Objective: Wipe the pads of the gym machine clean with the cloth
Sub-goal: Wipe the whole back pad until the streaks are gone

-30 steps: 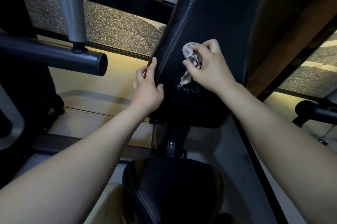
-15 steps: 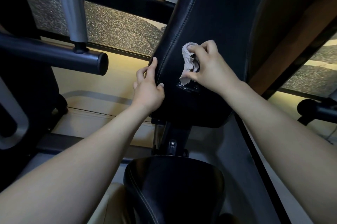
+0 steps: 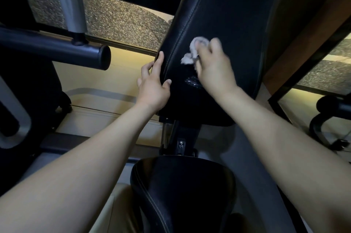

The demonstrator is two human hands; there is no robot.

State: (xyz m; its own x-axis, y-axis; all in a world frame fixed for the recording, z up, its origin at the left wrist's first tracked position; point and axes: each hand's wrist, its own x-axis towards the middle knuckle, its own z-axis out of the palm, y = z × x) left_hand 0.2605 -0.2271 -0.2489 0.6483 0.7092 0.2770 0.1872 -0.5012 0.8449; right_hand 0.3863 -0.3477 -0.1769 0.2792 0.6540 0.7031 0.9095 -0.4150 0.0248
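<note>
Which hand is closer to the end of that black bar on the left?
Left. The left hand grips the back pad at its left edge, just right of the bar end; the right hand is farther right, holding the cloth on the pad's face.

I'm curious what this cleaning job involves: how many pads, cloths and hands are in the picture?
Black pads: 2, the back pad and the seat pad
Cloths: 1, the cloth, pale and crumpled
Hands: 2, the left hand holding the back pad's edge and the right hand gripping the cloth
Total: 5
</note>
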